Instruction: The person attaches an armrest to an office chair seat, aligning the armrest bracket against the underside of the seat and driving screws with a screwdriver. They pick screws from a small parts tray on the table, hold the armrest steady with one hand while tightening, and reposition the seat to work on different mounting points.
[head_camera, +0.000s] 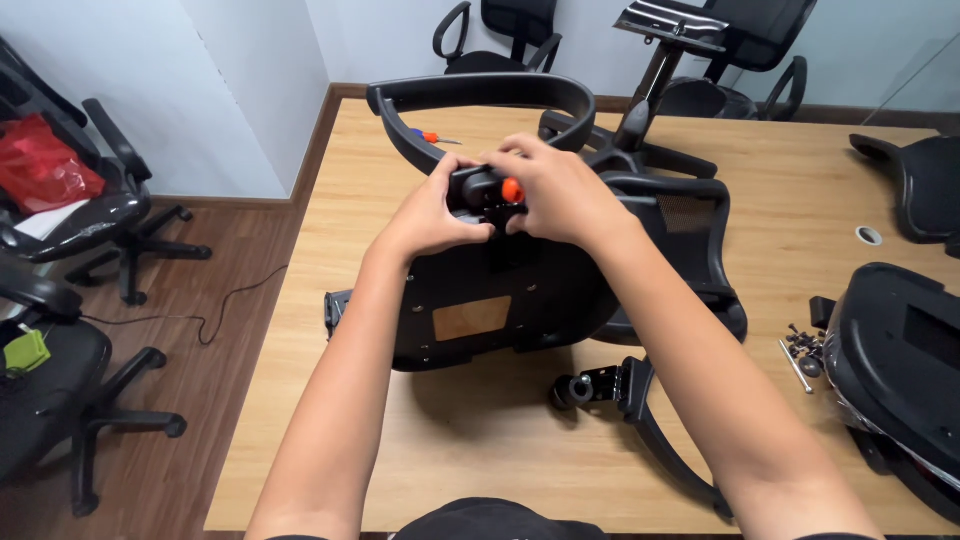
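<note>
Chair seat (500, 300) lies upturned on wooden table (800, 230).

The chair seat (490, 310) lies upside down at the bench's (800, 220) centre. At twelve o'clock its armrest (480, 95) arches, a screwdriver (432, 137) behind it. At three o'clock lie loose screws (803, 345) beside another seat (900, 370); at five o'clock, a caster bracket (600, 385).

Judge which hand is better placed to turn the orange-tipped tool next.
Probably the right hand: its fingers wrap the orange-tipped tool directly. The left hand grips the black part beside it on the upturned chair seat, steadying.
</note>
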